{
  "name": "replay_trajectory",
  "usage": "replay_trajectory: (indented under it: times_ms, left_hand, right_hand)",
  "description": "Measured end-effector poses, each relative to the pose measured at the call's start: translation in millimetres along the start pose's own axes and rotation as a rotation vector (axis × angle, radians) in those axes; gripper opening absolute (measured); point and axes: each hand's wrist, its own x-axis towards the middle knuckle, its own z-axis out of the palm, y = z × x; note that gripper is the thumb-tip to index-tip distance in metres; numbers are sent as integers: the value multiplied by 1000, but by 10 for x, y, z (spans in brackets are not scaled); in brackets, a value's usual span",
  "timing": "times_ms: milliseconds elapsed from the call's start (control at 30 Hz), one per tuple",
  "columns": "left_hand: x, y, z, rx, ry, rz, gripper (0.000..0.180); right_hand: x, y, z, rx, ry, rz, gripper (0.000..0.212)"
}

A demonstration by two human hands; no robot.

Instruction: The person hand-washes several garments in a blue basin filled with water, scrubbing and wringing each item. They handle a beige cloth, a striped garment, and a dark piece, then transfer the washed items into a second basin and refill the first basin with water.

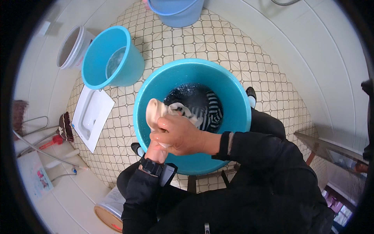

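A wet cream cloth, sock-like in shape (154, 113), rises over the left side of the large turquoise tub (235, 84). Closed around it is my right hand (181, 134), its fingers wrapped over the front. My left hand (156, 150) sits just below and behind, in line with the cloth. Its fingers are hidden by the cloth and my right hand; a dark watch (151, 167) is on that wrist. Down in the tub, dark water (187, 91) covers part of a black-and-white striped garment (214, 111). A whitish cloth strip (183, 108) hangs near my right fingers.
A smaller turquoise bucket (136, 64) with some water stands at the back left, beside a white bucket (80, 48). Next to them is a white squat toilet (91, 117). A blue bucket (179, 17) is at the far side. A container (111, 206) stands near left.
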Motion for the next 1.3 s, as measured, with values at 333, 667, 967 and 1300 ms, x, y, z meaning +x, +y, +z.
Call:
replay_trajectory:
  times_ms: [333,667,967,1300]
  left_hand:
    - [-105,73,92,-467,190,-442,45]
    - [-53,289,69,-305,51,-265,66]
    - [-11,349,-227,148,33,-346,54]
    - [-1,315,-113,227,-48,-347,33]
  right_hand:
    - [-28,84,35,-207,114,5,25]
    - [-65,716,66,-172,159,368,22]
    - [-138,1428,97,-56,48,589,30]
    - [-619,2108,912,-252,-552,802,53]
